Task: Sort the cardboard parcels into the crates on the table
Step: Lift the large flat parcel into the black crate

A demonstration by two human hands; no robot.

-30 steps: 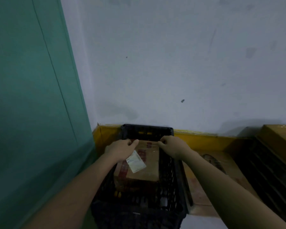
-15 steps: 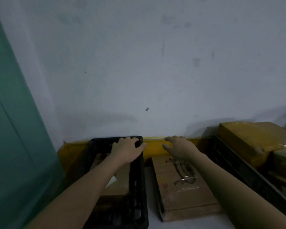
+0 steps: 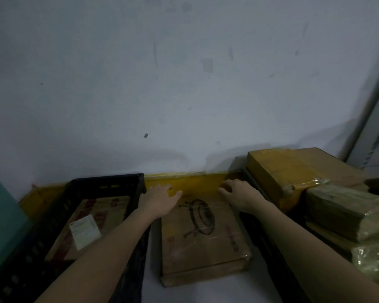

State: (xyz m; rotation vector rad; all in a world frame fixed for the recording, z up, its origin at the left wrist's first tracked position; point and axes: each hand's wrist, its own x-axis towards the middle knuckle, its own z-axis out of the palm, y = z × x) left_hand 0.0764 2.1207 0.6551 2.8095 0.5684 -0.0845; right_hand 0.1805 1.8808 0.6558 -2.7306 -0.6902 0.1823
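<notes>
- Both my hands have left the black crate and moved over to the flat parcel lying on the table between the two crates.
- My left hand rests on the far left corner of that parcel with its fingers out flat — it holds nothing yet.
- My right hand sits at the far right corner with its fingers bent over the back edge; I cannot tell if they have a real hold.
- One parcel with a white label already lies inside the black crate, by the left edge of the table.
- The flat parcel sits close to the yellow board at the back, so I think my fingers could get pinched there when I lift.
- It is wrapped in shiny tape, so it may slip out if I only grab the far end — the near end would drop.
- The dark crate on the right is piled high with parcels, and bumping it could knock one off.
</notes>
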